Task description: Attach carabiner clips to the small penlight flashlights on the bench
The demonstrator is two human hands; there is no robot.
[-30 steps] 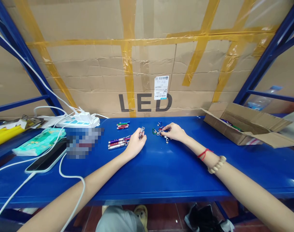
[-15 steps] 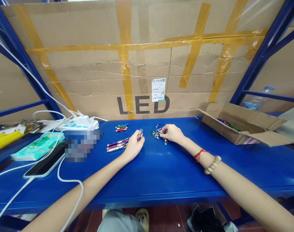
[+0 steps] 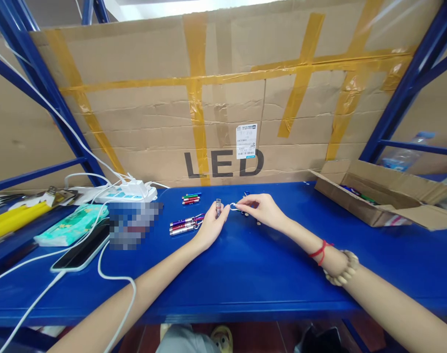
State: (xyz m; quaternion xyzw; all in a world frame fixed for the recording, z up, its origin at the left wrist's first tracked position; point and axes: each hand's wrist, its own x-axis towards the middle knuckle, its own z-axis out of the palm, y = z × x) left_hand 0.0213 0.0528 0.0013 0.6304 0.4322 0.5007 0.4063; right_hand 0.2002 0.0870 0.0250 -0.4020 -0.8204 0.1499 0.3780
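Observation:
Over the middle of the blue shelf, my left hand (image 3: 211,225) is closed around a small silvery cylinder (image 3: 218,207), its end showing above the fingers. My right hand (image 3: 262,210) pinches a silver carabiner clip (image 3: 234,207), which reaches to my left fingertips. Partly hidden behind my right hand lie several small clips (image 3: 247,194). Left of my left hand, purple, red and silver metal tubes (image 3: 182,226) with clips lie side by side. Farther back is a small group of green and red tubes (image 3: 191,199).
An open cardboard box (image 3: 378,196) stands at the right. On the left are a white power strip (image 3: 130,191), a phone (image 3: 82,247), a green tissue pack (image 3: 74,225) and loose white cables. A large cardboard sheet (image 3: 153,122) closes off the back.
My right hand has lifted the silver clip from the pile and brought it left to my left hand. The view has shifted slightly.

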